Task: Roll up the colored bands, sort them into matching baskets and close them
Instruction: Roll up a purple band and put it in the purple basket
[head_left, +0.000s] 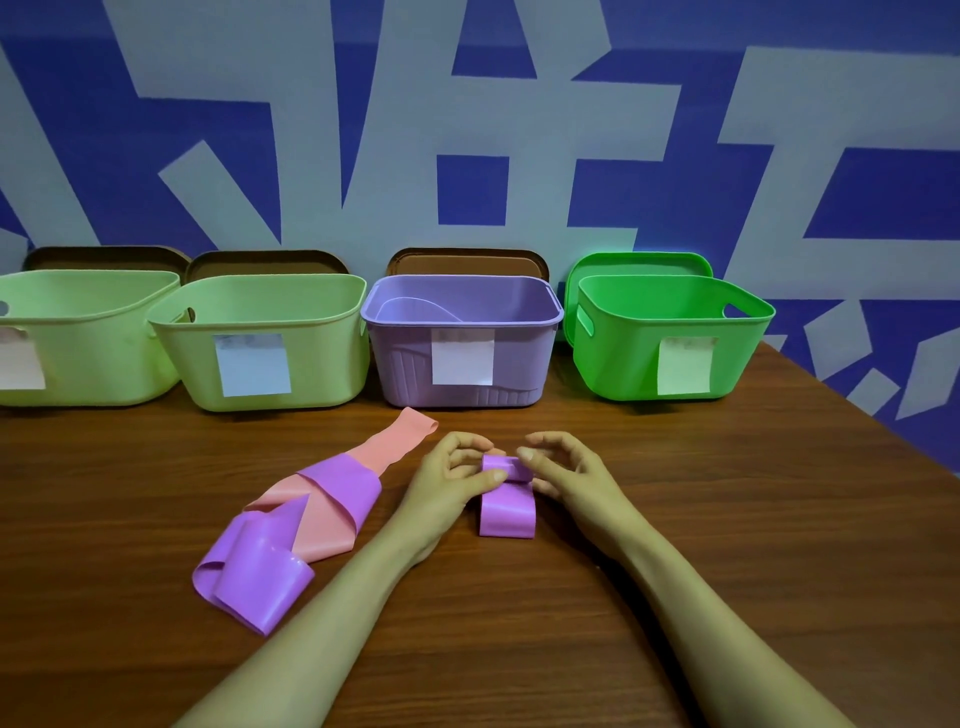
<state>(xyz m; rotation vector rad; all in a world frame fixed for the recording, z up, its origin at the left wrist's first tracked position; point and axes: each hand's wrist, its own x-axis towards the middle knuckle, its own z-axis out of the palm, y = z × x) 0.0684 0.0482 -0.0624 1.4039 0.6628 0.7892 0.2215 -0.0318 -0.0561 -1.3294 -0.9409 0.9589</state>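
Head view, near to far. Nearest on the bench (701, 545), at left, a second purple band (260, 566) lies loose and folded, tangled across a pink band (387, 447); neither is rolled.

At centre, the purple band (506, 514) lies flat on the bench with its far end turned into a small roll. The left hand (449, 480) pinches that roll between thumb and fingers. The right hand (569, 475) has curled fingers at the roll's other end and appears to pinch it too, though its thumb is hidden.

Step in hand, by my judgement: rolling, early, with most of the band's length not yet wound.

Next move calls for even turns from both hands, with the edges kept in line so the roll does not cone or spring open.

Beyond stand four open baskets: two pale green baskets (260, 312), the purple basket (462, 317) directly ahead as the matching destination, and a bright green basket (675, 312). Lids (467, 262) lean behind them, none fitted.
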